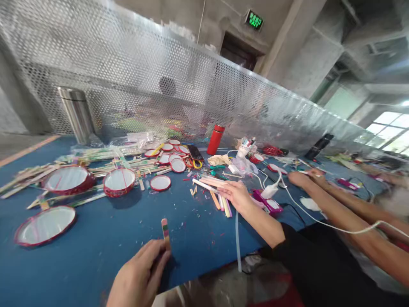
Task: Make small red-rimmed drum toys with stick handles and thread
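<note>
My left hand (140, 275) is at the bottom of the view, fingers closed round a short wooden stick with coloured stripes (165, 231) that points up over the blue table (105, 243). My right hand (237, 195) reaches in from the right on a bare forearm with a black sleeve. It is closed on a bundle of pale wooden sticks (207, 184) that point left. More sticks in plain, pink and yellow (223, 207) lie under and beside that hand.
Red-rimmed round discs lie on the left: large ones (44, 225) (67, 179) (119, 181) and several small ones (160, 183). A steel flask (77, 114) and a red bottle (215, 140) stand by the perforated metal screen (179, 85). Another person's hands (300, 177) work at the right near a white cable (319, 221).
</note>
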`<state>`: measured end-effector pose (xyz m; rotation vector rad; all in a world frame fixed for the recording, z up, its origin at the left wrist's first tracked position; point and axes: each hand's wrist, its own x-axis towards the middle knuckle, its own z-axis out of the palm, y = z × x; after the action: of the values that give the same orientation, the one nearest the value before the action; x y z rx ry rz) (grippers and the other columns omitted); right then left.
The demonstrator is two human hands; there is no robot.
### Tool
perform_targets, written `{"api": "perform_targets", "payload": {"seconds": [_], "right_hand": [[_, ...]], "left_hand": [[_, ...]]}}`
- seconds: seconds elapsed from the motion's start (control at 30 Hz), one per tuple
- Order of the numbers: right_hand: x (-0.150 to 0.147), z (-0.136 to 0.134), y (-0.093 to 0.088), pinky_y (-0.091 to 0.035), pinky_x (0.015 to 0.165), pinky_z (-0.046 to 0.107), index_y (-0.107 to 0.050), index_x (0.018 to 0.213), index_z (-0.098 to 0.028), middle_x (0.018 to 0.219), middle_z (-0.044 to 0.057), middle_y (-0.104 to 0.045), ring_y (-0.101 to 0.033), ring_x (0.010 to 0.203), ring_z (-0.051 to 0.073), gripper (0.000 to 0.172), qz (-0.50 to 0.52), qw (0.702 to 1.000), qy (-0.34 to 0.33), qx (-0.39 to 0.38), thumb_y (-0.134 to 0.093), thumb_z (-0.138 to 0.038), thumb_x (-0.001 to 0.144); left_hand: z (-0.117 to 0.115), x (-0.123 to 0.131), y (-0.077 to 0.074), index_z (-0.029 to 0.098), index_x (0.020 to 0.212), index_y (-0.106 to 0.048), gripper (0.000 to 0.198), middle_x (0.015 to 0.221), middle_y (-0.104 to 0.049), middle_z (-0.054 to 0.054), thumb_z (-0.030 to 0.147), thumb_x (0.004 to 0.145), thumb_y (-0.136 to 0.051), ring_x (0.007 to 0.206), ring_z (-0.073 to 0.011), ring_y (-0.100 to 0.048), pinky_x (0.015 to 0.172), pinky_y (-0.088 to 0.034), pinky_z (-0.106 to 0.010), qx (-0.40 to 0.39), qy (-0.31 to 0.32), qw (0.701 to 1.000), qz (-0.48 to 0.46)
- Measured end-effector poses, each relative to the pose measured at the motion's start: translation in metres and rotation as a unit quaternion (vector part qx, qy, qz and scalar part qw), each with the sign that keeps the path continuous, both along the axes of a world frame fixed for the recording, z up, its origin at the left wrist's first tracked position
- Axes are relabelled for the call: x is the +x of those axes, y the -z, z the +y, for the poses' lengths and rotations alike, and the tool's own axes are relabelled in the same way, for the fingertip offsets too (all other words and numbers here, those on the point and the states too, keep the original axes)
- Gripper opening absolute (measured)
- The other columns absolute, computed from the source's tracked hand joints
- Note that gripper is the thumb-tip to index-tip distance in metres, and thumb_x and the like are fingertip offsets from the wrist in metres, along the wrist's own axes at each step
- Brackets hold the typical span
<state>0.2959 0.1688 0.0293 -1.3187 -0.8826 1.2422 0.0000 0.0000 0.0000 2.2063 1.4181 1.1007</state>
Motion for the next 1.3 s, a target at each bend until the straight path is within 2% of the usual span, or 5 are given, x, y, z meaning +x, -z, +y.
{"api": "perform_targets", "payload": {"seconds": [0.2, 0.3, 0.67, 1.03, 1.3], "right_hand": [[-0.003, -0.005, -0.004, -0.056, 0.073, 0.032, -0.062, 0.085, -0.011, 0.081, 0.004, -0.068, -0.067, 0.073, 0.015, 0.006, 0.007, 1.0, -0.002, 0.02, -0.066, -0.016, 0.083], [-0.005, -0.007, -0.004, -0.057, 0.074, 0.031, -0.06, 0.073, -0.013, 0.07, 0.005, -0.07, -0.07, 0.068, 0.017, 0.012, 0.012, 0.999, 0.004, 0.033, -0.071, -0.008, 0.073], [-0.015, -0.023, -0.014, -0.059, 0.071, 0.034, -0.06, 0.076, -0.014, 0.074, 0.008, -0.072, -0.072, 0.073, 0.022, 0.01, 0.02, 0.999, 0.003, 0.024, -0.07, -0.013, 0.074], [-0.019, -0.026, -0.011, -0.06, 0.065, 0.03, -0.059, 0.076, -0.014, 0.069, 0.006, -0.07, -0.072, 0.071, 0.022, 0.018, 0.015, 1.0, -0.022, 0.01, -0.075, -0.017, 0.07], [-0.023, -0.026, -0.013, -0.059, 0.06, 0.027, -0.057, 0.079, -0.015, 0.066, 0.004, -0.067, -0.07, 0.066, 0.019, 0.024, 0.014, 0.999, -0.04, 0.001, -0.076, -0.01, 0.065]], "left_hand": [[0.001, 0.005, -0.003, 0.027, 0.091, -0.061, 0.015, 0.078, -0.07, 0.003, 0.029, 0.091, -0.046, 0.067, -0.0115, -0.068, 0.06, -0.052, -0.014, 0.009, -0.015, 1.0, -0.014], [0.001, 0.007, -0.004, 0.027, 0.086, -0.061, 0.016, 0.074, -0.068, 0.004, 0.029, 0.092, -0.046, 0.064, -0.0109, -0.067, 0.057, -0.051, -0.014, 0.012, -0.019, 0.999, -0.023], [-0.001, 0.006, -0.004, 0.026, 0.086, -0.062, 0.017, 0.074, -0.068, 0.003, 0.028, 0.091, -0.045, 0.063, -0.0113, -0.067, 0.057, -0.052, -0.015, 0.009, -0.021, 0.999, -0.023], [-0.001, 0.007, -0.004, 0.027, 0.089, -0.06, 0.015, 0.08, -0.068, 0.004, 0.027, 0.092, -0.045, 0.07, -0.0107, -0.067, 0.062, -0.05, -0.015, -0.02, -0.016, 0.999, -0.028], [-0.001, 0.007, -0.006, 0.026, 0.087, -0.059, 0.017, 0.081, -0.068, 0.003, 0.028, 0.093, -0.043, 0.07, -0.0113, -0.066, 0.062, -0.05, -0.016, -0.032, -0.013, 0.999, -0.025]]}}
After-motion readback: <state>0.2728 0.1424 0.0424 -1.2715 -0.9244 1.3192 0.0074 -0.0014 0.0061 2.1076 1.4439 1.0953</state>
